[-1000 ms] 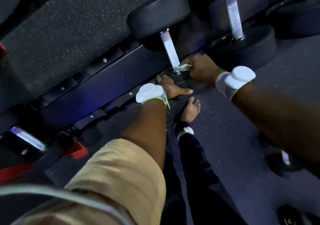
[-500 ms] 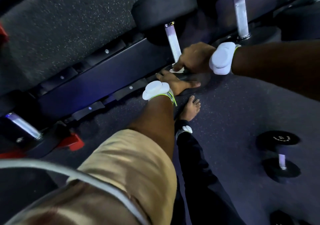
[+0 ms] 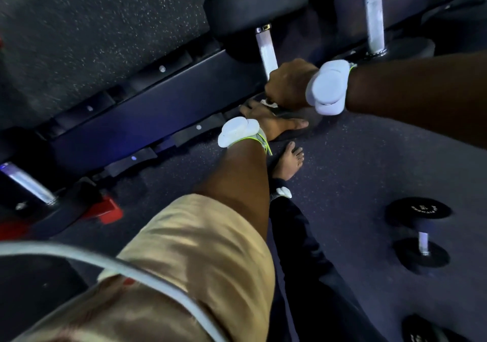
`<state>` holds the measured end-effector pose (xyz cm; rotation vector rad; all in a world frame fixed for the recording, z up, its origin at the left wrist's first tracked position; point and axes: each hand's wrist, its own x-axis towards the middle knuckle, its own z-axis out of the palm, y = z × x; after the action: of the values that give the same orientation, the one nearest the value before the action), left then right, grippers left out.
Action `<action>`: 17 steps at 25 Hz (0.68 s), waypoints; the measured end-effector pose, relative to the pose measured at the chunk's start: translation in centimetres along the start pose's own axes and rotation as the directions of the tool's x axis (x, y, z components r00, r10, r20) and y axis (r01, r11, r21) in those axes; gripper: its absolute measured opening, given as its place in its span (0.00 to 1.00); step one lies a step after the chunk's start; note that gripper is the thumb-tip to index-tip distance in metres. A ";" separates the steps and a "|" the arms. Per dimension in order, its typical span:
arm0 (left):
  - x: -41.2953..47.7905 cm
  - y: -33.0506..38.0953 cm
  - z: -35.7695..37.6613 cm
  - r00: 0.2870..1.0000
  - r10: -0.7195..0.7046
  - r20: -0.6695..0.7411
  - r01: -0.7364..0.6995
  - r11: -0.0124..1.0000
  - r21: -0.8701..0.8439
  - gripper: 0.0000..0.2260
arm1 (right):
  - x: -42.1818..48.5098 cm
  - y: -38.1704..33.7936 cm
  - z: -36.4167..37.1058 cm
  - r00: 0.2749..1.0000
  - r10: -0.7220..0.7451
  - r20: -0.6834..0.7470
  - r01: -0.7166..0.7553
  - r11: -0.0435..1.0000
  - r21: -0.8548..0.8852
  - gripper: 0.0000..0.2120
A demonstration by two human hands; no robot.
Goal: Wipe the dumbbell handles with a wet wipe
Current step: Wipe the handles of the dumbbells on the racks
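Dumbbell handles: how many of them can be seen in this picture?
4 handles: one at the right hand, one at the top right, one at the far left, a short one on the floor at right. The weight at the bottom edge may hide another.

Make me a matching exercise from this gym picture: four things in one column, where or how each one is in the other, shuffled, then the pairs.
1 right hand
2 left hand
3 small dumbbell
4 bare foot

A on the floor at far right, untouched
B grips the wet wipe at a dumbbell handle
C lies flat, fingers straight
D on the floor beside the left forearm

Pairs: 1-B, 2-C, 3-A, 4-D
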<state>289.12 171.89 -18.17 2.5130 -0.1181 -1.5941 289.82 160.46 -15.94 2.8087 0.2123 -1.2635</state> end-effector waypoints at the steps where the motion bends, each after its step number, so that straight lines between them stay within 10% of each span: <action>1: -0.1 0.2 -0.1 1.000 0.010 0.011 -0.010 1.000 0.014 0.67 | 0.0 -0.1 -0.1 1.000 0.010 -0.018 -0.010 1.000 -0.023 0.09; 13: -0.8 0.5 -0.7 1.000 -0.020 0.009 0.020 1.000 -0.006 0.66 | -3.4 3.4 0.6 0.993 0.053 0.105 -0.077 0.968 0.240 0.15; 17: -0.6 0.5 -0.7 1.000 0.001 0.010 -0.001 1.000 -0.012 0.66 | -3.7 4.6 1.3 0.882 0.450 0.141 -0.460 0.751 0.474 0.18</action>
<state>289.47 171.59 -17.26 2.4963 -0.1105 -1.6024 287.13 155.40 -14.02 2.9397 -0.8832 -1.3567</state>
